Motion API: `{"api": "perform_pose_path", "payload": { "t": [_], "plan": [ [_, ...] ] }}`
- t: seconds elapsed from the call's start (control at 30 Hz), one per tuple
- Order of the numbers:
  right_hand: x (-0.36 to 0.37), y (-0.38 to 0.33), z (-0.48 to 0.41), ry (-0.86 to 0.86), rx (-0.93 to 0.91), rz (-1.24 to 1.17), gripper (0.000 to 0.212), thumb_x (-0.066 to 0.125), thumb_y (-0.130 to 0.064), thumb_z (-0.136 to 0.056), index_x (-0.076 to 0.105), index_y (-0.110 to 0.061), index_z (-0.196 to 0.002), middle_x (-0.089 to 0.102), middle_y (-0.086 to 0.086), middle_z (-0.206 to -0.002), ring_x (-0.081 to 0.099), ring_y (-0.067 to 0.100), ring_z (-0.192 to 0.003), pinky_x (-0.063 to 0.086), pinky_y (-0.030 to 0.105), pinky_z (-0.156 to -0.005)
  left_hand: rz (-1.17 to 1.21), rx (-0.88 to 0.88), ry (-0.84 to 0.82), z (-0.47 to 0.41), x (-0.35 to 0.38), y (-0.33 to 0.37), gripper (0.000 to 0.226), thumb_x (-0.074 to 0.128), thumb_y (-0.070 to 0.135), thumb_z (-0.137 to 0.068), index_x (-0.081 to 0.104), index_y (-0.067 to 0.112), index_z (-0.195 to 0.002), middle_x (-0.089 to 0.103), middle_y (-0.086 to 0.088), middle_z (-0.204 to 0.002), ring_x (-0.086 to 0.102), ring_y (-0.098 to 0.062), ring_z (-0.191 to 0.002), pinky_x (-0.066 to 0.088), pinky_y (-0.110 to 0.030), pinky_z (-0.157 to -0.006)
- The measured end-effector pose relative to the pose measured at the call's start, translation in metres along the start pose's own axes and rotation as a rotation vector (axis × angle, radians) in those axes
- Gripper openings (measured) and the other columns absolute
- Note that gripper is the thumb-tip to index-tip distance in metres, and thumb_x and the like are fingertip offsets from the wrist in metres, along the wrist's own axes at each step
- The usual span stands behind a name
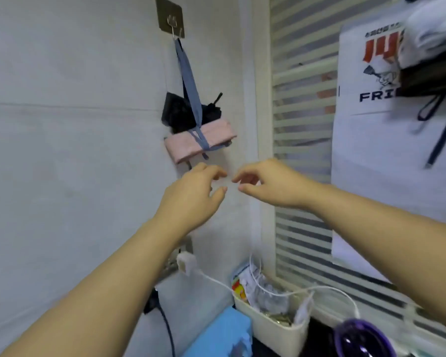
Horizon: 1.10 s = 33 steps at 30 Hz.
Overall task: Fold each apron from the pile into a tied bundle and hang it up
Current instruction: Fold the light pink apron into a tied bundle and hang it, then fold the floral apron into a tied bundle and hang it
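A pink apron bundle [200,141], tied round with a blue-grey strap [188,81], hangs by that strap from a metal wall hook [172,21]. A black bundle [183,114] hangs behind it, partly hidden. My left hand [193,191] and my right hand [268,184] are raised just below the pink bundle, apart from it. Both hands are empty, with loosely curled fingers spread apart and their fingertips nearly meeting. At the upper right another dark bundle [428,78] with trailing dark straps hangs in front of a white printed cloth.
A window with striped blinds [301,99] fills the right side. Below are a wall socket with a white charger [187,262] and cable, a white bin [273,320] of packets, a blue cloth [224,333], a black plug and a purple round object [363,338].
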State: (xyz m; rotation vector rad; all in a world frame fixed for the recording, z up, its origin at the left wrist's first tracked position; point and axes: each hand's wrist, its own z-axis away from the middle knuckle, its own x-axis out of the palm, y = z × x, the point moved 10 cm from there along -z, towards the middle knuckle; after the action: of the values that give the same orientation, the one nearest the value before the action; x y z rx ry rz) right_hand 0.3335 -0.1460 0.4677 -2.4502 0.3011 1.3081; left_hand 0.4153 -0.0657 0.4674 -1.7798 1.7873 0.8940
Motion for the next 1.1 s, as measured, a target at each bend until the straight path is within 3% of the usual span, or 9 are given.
{"api": "perform_pose_path", "payload": {
  "t": [0.2, 0.33, 0.57, 0.7, 0.77, 0.83, 0.9, 1.0, 1.1],
  "plan": [
    [0.050, 0.046, 0.158, -0.153, 0.173, -0.044, 0.021, 0.063, -0.023, -0.090, 0.070, -0.018, -0.109, 0.072, -0.002, -0.097, 0.063, 0.008, -0.085, 0.045, 0.018, -0.076, 0.361, 0.053, -0.215, 0.088, 0.111, 0.088, 0.022, 0.055, 0.031, -0.092, 0.063, 0.030, -0.112, 0.062, 0.016, -0.100, 0.060, -0.006, -0.086, 0.050, -0.032, -0.082],
    [0.084, 0.094, 0.293, -0.308, 0.451, -0.079, 0.020, 0.061, -0.025, -0.090, 0.070, -0.025, -0.108, 0.070, -0.005, -0.095, 0.062, 0.007, -0.083, 0.044, 0.015, -0.073, 0.561, 0.092, -0.463, 0.167, 0.203, 0.161, 0.020, 0.056, 0.030, -0.090, 0.066, 0.027, -0.106, 0.067, 0.013, -0.096, 0.060, -0.004, -0.082, 0.051, -0.034, -0.082],
    [0.118, 0.153, 0.536, -0.469, 0.943, -0.174, 0.018, 0.056, -0.025, -0.094, 0.067, -0.023, -0.109, 0.058, -0.023, -0.086, 0.054, -0.004, -0.076, 0.038, 0.006, -0.063, 0.510, 0.063, -0.877, 0.317, 0.320, 0.244, 0.014, 0.051, 0.023, -0.091, 0.064, 0.026, -0.096, 0.057, 0.013, -0.084, 0.054, -0.011, -0.079, 0.042, -0.028, -0.074],
    [0.124, 0.162, 0.670, -0.461, 1.220, -0.252, 0.013, 0.058, -0.024, -0.093, 0.063, -0.029, -0.083, 0.056, -0.016, -0.078, 0.052, 0.003, -0.069, 0.036, 0.015, -0.061, 0.423, 0.113, -1.136, 0.407, 0.370, 0.285, 0.028, 0.048, 0.024, -0.096, 0.060, 0.019, -0.121, 0.057, 0.002, -0.127, 0.055, -0.019, -0.108, 0.042, -0.027, -0.085],
    [0.126, 0.161, 0.722, -0.421, 1.372, -0.276, 0.021, 0.058, -0.024, -0.093, 0.061, -0.015, -0.075, 0.053, -0.006, -0.068, 0.050, 0.011, -0.062, 0.036, 0.022, -0.060, 0.404, 0.175, -1.180, 0.432, 0.382, 0.303, 0.036, 0.046, 0.026, -0.097, 0.052, 0.022, -0.132, 0.045, 0.002, -0.141, 0.052, -0.018, -0.113, 0.040, -0.024, -0.083],
    [0.124, 0.159, 0.763, -0.307, 1.528, -0.337, 0.023, 0.059, -0.022, -0.093, 0.067, 0.000, -0.092, 0.063, 0.013, -0.080, 0.061, 0.030, -0.073, 0.048, 0.033, -0.066, 0.408, 0.238, -1.214, 0.449, 0.389, 0.320, 0.040, 0.043, 0.027, -0.099, 0.046, 0.024, -0.139, 0.040, 0.003, -0.143, 0.050, -0.017, -0.115, 0.041, -0.024, -0.084],
    [0.118, 0.155, 0.798, -0.104, 1.711, -0.420, 0.039, 0.060, -0.017, -0.093, 0.056, 0.010, -0.121, 0.062, 0.026, -0.102, 0.063, 0.039, -0.083, 0.053, 0.041, -0.067, 0.355, 0.319, -1.239, 0.461, 0.393, 0.335, 0.043, 0.042, 0.029, -0.100, 0.041, 0.024, -0.143, 0.036, 0.002, -0.148, 0.046, -0.018, -0.123, 0.041, -0.027, -0.096],
    [0.103, 0.154, 0.842, 0.252, 1.927, -0.369, 0.052, 0.064, -0.015, -0.089, 0.044, -0.002, -0.135, 0.054, 0.015, -0.123, 0.056, 0.023, -0.086, 0.052, 0.032, -0.074, 0.273, 0.414, -1.224, 0.469, 0.398, 0.352, 0.045, 0.040, 0.036, -0.100, 0.039, 0.025, -0.144, 0.031, 0.001, -0.151, 0.045, -0.020, -0.126, 0.041, -0.031, -0.100],
    [0.095, 0.158, 0.869, 0.519, 2.028, -0.312, 0.055, 0.064, -0.016, -0.090, 0.040, -0.006, -0.139, 0.044, 0.018, -0.139, 0.054, 0.030, -0.105, 0.049, 0.038, -0.082, 0.245, 0.457, -1.196, 0.468, 0.401, 0.366, 0.046, 0.040, 0.038, -0.100, 0.038, 0.024, -0.144, 0.030, 0.001, -0.152, 0.052, -0.021, -0.119, 0.046, -0.033, -0.094]
  ]
}}
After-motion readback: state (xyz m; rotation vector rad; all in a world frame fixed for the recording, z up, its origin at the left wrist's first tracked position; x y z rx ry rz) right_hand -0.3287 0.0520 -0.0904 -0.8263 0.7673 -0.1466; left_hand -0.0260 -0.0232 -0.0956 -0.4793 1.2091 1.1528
